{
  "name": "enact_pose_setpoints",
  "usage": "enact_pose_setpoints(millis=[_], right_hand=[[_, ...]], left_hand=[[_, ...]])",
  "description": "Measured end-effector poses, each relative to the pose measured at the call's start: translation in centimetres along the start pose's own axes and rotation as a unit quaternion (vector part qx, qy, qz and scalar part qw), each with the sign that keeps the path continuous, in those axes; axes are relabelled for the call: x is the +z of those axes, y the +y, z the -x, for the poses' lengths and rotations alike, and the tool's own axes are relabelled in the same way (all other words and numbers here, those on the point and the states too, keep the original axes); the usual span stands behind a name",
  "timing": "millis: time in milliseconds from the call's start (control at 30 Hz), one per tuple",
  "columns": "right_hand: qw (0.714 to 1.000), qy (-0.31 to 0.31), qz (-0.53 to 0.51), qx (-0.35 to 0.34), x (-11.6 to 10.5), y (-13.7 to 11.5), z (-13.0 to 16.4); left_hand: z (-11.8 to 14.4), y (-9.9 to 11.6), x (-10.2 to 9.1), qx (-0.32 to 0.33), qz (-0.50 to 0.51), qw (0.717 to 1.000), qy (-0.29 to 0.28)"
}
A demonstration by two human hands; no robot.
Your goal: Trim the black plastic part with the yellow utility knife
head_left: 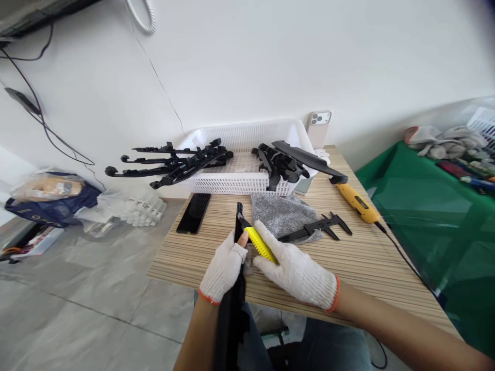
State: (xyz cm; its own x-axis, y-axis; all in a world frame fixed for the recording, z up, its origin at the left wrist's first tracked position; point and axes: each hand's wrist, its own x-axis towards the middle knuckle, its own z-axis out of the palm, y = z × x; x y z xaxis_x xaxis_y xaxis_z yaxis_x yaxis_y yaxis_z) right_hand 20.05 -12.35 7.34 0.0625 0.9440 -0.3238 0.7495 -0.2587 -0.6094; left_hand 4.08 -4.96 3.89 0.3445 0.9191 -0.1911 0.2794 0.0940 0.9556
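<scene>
My left hand [223, 265], in a white knit glove with its thumb tip bare, is closed around a long black plastic part [238, 229]. The part runs from above the table down past the front edge toward my lap. In my gloved right hand [296, 268] is a yellow utility knife [261, 245], its tip against the upper end of the part. Just behind my right hand lie a grey cloth [284, 211] and a black caliper [320, 226] partly on it.
A white basket [240, 183] bears several black plastic parts [181, 162] overhanging its sides. A black phone [194, 213] lies left; a yellow corded tool [358, 202] lies right. Another phone [319, 129] leans at the wall. A green-covered surface [417, 206] with gloves [444, 141] adjoins the right side.
</scene>
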Motion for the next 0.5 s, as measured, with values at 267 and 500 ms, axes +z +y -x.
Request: enact_pose_setpoints(millis=[267, 500], right_hand=[[0.999, 0.008, 0.041, -0.004, -0.7, 0.1, -0.1], [0.997, 0.039, 0.065, -0.03, -2.0, 0.2, 0.2]], left_hand=[[-0.1, -0.2, 0.1, -0.032, -0.007, 0.999, 0.018], [0.1, 1.1, 0.4, -0.127, 0.125, 0.982, -0.06]])
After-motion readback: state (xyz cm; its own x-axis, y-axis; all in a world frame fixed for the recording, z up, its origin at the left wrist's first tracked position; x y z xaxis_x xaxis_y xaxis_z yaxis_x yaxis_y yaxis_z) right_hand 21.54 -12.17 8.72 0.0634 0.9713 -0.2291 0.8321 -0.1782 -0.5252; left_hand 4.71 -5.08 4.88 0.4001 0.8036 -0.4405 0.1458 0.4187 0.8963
